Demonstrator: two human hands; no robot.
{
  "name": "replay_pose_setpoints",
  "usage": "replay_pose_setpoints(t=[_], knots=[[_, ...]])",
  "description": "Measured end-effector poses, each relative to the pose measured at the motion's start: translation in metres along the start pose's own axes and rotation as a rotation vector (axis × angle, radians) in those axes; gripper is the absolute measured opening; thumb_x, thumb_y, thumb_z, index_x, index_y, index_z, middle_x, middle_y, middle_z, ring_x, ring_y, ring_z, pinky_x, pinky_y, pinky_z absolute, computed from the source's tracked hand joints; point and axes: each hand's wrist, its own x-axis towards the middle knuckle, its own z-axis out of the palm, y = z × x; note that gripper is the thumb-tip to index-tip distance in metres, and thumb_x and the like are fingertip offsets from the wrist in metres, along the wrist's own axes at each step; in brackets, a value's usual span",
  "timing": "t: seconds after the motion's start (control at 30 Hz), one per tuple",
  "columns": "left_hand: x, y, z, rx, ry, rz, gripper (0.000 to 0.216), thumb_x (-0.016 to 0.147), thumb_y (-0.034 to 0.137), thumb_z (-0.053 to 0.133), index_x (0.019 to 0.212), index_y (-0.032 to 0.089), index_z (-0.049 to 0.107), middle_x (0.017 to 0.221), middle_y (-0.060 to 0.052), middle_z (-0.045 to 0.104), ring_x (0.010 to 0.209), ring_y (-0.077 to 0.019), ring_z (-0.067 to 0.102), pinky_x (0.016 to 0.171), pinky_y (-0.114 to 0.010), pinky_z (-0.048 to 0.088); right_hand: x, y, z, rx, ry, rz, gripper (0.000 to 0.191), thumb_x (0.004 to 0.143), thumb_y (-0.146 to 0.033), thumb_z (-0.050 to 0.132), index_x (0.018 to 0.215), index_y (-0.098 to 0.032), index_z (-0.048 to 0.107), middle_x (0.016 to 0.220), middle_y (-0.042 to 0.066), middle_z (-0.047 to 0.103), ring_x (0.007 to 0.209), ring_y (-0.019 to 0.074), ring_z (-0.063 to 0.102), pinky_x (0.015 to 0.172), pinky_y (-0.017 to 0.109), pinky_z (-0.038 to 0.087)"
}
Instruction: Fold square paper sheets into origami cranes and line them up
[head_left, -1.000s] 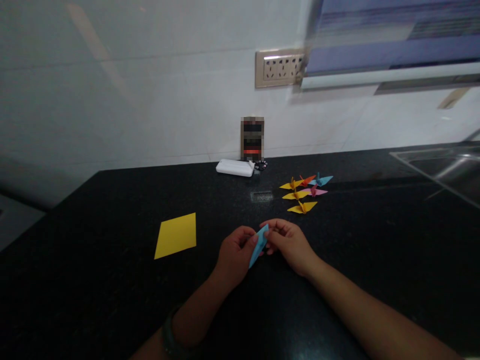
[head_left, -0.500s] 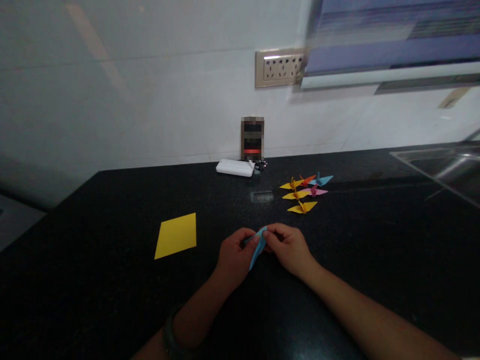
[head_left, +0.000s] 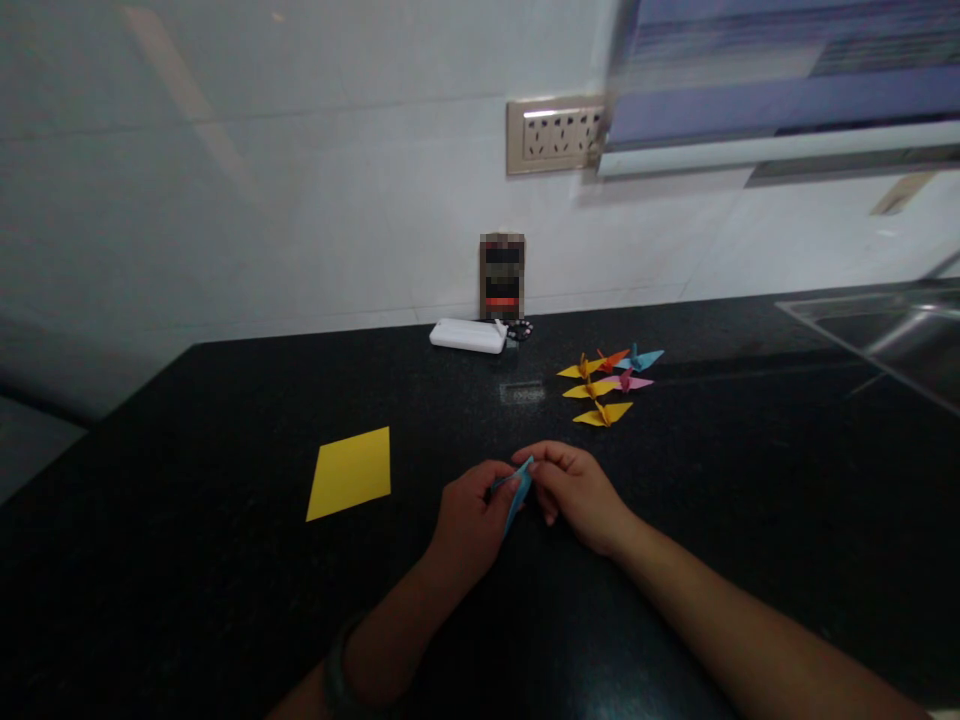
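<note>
Between my hands is a folded piece of light blue origami paper [head_left: 519, 500], its narrow edge turned up toward me. My left hand [head_left: 474, 512] pinches it from the left, thumb on the near face. At its upper tip, the thumb and forefinger of my right hand [head_left: 576, 492] close on the paper, with the other fingers curled below. Part of the paper is hidden by the fingers. A flat yellow paper square [head_left: 351, 474] lies on the counter left of my hands. Several folded paper cranes [head_left: 604, 413] in yellow, orange, pink and blue stand in a cluster beyond my right hand.
The black countertop [head_left: 187, 600] runs back to a pale tiled wall. A white power bank [head_left: 469, 336] with a beaded strap lies near the wall, before a blurred-out upright box [head_left: 502, 275]. A metal sink [head_left: 885, 340] is at the right, and a socket panel [head_left: 555, 135] above.
My right hand has shifted slightly, its lower fingers now showing below the paper. Less of the blue paper's face shows. The view has moved a little.
</note>
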Motion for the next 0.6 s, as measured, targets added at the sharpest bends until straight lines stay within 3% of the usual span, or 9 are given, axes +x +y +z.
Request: replay_pose_setpoints(t=[0.2, 0.43, 0.6], knots=[[0.0009, 0.0009, 0.0012, -0.069, 0.007, -0.009, 0.024, 0.078, 0.037, 0.047, 0.078, 0.018, 0.061, 0.069, -0.002, 0.064, 0.064, -0.0141, 0.058, 0.059, -0.023, 0.044, 0.0022, 0.0037, -0.0019, 0.134, -0.061, -0.005, 0.018, 0.071, -0.029, 0.055, 0.077, -0.013, 0.060, 0.041, -0.008, 0.045, 0.030, 0.0032, 0.034, 0.030, 0.015, 0.031], [0.0034, -0.0001, -0.0007, -0.208, -0.034, -0.149, 0.029, 0.067, 0.042, 0.061, 0.078, 0.015, 0.063, 0.062, -0.001, 0.061, 0.053, -0.0123, 0.054, 0.049, -0.022, 0.041, 0.0016, 0.0043, -0.0014, 0.139, -0.105, -0.004, 0.019, 0.069, -0.031, 0.061, 0.076, -0.012, 0.061, 0.047, -0.005, 0.053, 0.034, 0.0032, 0.040, 0.034, 0.015, 0.034], [0.0028, 0.0025, -0.0025, -0.223, -0.064, -0.148, 0.025, 0.066, 0.038, 0.062, 0.076, 0.016, 0.066, 0.060, 0.000, 0.061, 0.053, -0.0119, 0.054, 0.048, -0.021, 0.041, 0.0031, 0.0067, -0.0040, 0.174, -0.122, 0.000, 0.023, 0.068, -0.033, 0.064, 0.079, -0.013, 0.062, 0.052, -0.003, 0.056, 0.036, 0.0033, 0.042, 0.035, 0.016, 0.035]])
